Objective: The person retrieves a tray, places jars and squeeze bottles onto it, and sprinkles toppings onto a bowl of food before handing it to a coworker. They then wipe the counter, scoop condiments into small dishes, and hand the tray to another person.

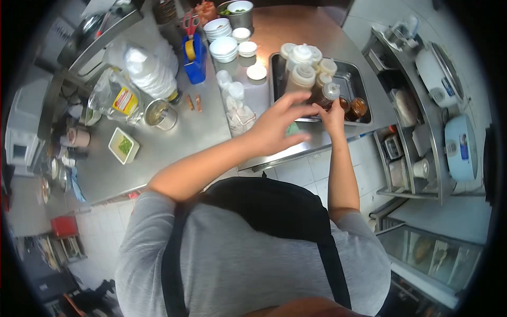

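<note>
Left hand (277,127) hovers wide open, fingers splayed, over the near-left corner of the metal tray (353,74) on the worktop (174,142), just short of the pale squeeze bottles (302,74). Right hand (334,117) is nearer the dark sauce bottle (328,94), which stands upright in the tray right at its fingertips. Whether that grip is clamped on it, I cannot tell.

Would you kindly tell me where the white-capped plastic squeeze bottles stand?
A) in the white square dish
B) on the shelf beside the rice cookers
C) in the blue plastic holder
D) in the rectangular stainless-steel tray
D: the white-capped plastic squeeze bottles stand clustered in the rectangular stainless-steel tray, with the left hand and right hand beside them.
</note>
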Available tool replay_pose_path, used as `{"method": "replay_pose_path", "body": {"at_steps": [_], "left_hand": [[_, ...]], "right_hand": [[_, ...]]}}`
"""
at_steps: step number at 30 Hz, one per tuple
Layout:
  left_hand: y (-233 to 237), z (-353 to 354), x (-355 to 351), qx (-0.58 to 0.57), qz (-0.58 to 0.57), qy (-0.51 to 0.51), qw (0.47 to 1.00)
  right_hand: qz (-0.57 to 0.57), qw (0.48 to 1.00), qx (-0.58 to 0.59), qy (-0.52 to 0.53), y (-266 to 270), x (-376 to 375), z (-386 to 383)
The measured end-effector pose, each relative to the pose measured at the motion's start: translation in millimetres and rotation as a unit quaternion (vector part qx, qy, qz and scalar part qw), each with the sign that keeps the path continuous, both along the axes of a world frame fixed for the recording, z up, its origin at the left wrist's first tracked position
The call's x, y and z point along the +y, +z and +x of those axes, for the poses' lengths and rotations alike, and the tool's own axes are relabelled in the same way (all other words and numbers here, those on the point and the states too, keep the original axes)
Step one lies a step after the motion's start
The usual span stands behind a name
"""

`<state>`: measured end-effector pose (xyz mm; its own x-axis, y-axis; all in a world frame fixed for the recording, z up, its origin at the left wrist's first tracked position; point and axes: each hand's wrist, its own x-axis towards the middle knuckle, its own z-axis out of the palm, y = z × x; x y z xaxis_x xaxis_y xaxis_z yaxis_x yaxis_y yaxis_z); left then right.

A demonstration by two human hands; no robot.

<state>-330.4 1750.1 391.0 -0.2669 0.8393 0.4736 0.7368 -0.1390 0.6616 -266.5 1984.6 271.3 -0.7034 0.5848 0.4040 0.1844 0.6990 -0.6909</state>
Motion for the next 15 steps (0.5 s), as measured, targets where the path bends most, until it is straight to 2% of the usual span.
{"method": "replay_pose_path", "body": {"at_steps": [2,4,5,6,7,8,9,10,12,14,15], "left_hand": [[-2.3,-6.3,-52.1,-0.016,-0.023,0.008,1.000],[-2.0,-17.0,-105.9,-0.021,-0.037,0.072,0.997],[-3.1,-21.8,-135.7,-0.020,-0.037,0.118,0.992],[-5.1,-26.0,-166.3,-0.020,-0.038,0.164,0.986],[-8.1,-33.5,-195.5,-0.027,-0.008,0.215,0.976],[-6.1,-36.8,-222.0,-0.029,-0.008,0.285,0.958],[-4.2,-43.1,-251.9,-0.033,-0.009,0.347,0.937],[-2.9,-48.0,-281.7,-0.039,-0.012,0.401,0.915],[-7.0,-68.0,-345.0,0.007,0.013,0.510,0.860],[-24.6,-104.4,-420.2,-0.007,0.103,0.585,0.804],[-37.4,-124.3,-458.5,-0.033,0.131,0.641,0.756]], "right_hand": [[0.192,0.981,0.023,-0.007,-24.0,8.4,-18.0],[0.121,0.987,-0.094,-0.048,-35.7,8.4,-32.0],[0.079,0.994,-0.064,-0.043,-30.9,-0.8,-35.2],[0.115,0.986,-0.102,-0.063,-34.4,-1.8,-39.2],[0.127,0.991,-0.022,-0.032,-58.8,14.5,-44.9],[0.056,0.994,-0.067,-0.058,-47.8,6.4,-43.0],[-0.097,0.995,0.014,-0.012,-63.3,15.7,-49.0],[-0.098,0.994,0.046,-0.003,-66.3,15.8,-47.5],[-0.046,0.998,-0.033,-0.040,-60.5,14.2,-50.9],[-0.036,0.997,-0.053,-0.052,-69.9,22.6,-54.2],[-0.015,0.998,-0.044,-0.037,-68.3,19.4,-51.9]]}}
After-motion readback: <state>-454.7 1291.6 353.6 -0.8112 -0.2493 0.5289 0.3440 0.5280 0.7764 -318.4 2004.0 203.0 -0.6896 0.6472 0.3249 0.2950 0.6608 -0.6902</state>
